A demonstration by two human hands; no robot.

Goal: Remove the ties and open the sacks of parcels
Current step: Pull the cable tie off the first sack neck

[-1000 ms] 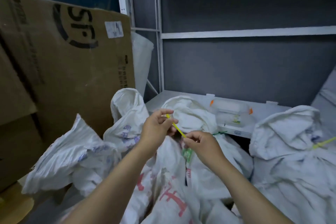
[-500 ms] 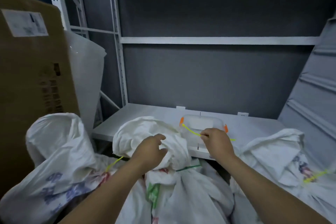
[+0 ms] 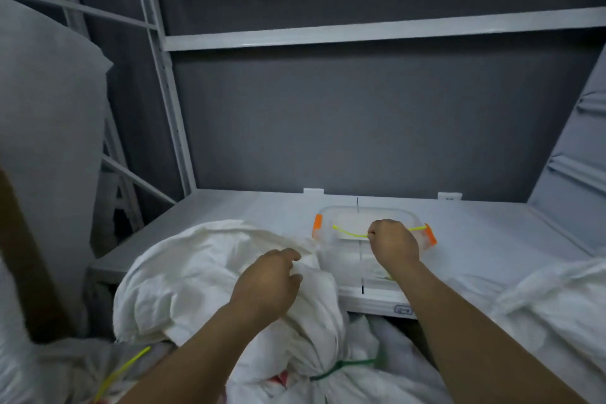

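Note:
My right hand (image 3: 395, 244) pinches a yellow tie (image 3: 348, 232) and holds it over a clear plastic box (image 3: 337, 218) with orange clips on the white shelf. The tie sticks out on both sides of my fist. My left hand (image 3: 269, 282) rests with curled fingers on the bunched top of a white sack (image 3: 183, 282) in front of me. Lower down, a green tie (image 3: 344, 367) still cinches that sack's neck. Another yellow tie (image 3: 121, 371) pokes up from a sack at the bottom left.
The white shelf (image 3: 475, 239) runs across the middle, backed by a dark grey wall. Another white sack (image 3: 554, 305) lies at the right. A brown cardboard box (image 3: 23, 256) and a pale sheet (image 3: 49, 141) stand at the left beside the rack's upright (image 3: 164, 92).
My right hand pulled the yellow tie away from the sack and carried it forward over the clear box. My left hand dropped onto the sack's top. My view swung right and closer.

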